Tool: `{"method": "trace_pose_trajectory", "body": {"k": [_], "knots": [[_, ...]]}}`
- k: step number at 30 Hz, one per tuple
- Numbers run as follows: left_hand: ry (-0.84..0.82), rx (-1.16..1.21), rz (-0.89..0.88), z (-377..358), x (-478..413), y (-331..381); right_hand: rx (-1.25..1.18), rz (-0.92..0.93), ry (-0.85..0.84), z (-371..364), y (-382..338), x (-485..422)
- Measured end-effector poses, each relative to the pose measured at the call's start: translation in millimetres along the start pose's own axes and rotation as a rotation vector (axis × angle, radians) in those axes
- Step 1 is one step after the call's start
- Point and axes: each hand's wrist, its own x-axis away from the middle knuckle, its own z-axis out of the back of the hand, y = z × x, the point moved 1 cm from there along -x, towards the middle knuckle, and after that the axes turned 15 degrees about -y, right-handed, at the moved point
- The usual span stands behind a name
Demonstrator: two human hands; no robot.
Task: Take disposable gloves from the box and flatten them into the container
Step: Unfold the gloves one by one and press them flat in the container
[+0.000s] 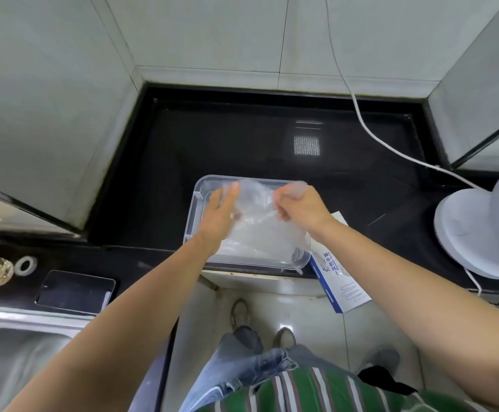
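Both hands are working above the bench: my left hand (218, 217) is lying almost flat, fingers stretched straight against a thin clear plastic disposable glove (257, 209), while my right hand (298, 209) is curling its fingers and pinching the opposite edge of that film. Between them the glove is hanging spread just over the clear rectangular plastic container (193, 209), which is sitting at the front edge of the glossy black bench (242, 144). A blue-and-white cardboard glove box (340, 281) is lying just beside the container on my right, jutting past the bench edge.

I am judging the step in hand to be the flattening. Doing it well probably means keeping the film taut between the two hands while lowering it, then sweeping the flat left palm outward to push air from under it and letting go of the pinch last. Film this light is likely clinging and wrinkling at the least slack.

Counting: two hands, one glove held between them, one container, one box. Pale clear film is lying inside the container, but I cannot tell how many gloves it makes up. One white fan (486, 227) is standing at the right.
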Motion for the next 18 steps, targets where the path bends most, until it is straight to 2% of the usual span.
{"method": "trace_pose_trajectory", "body": {"k": [2,7,9,11,12,14,16,17,18], "knots": [[-0.019,-0.041,0.039,3.8,1.2,0.3,-0.057,-0.042,0.037,4.6,-2.3,-0.2],[-0.020,-0.344,0.155,7.3,-2.2,-6.6,-0.021,-0.102,-0.048,7.3,1.1,-5.6],[0.015,-0.534,0.178,8.0,-6.0,-8.3,-0.017,-0.066,0.031,10.2,-0.7,-8.0],[0.090,-0.811,0.156,11.3,-9.1,-11.2,0.042,0.073,0.232,13.4,-8.7,-6.2],[0.113,-0.921,0.127,12.3,-8.6,-12.2,0.068,0.198,0.332,13.8,-15.2,-3.3],[0.126,-1.062,0.069,13.4,-6.6,-15.0,0.112,0.471,0.403,9.2,-29.2,4.0],[0.124,-1.187,0.071,12.5,-5.5,-16.4,0.210,0.649,0.292,-1.1,-39.5,9.4],[0.126,-1.257,0.084,12.0,-6.1,-17.8,0.274,0.672,0.183,-9.5,-41.1,9.7],[0.125,-1.322,0.103,11.7,-7.0,-18.4,0.334,0.620,0.040,-18.4,-39.1,7.9]]}}
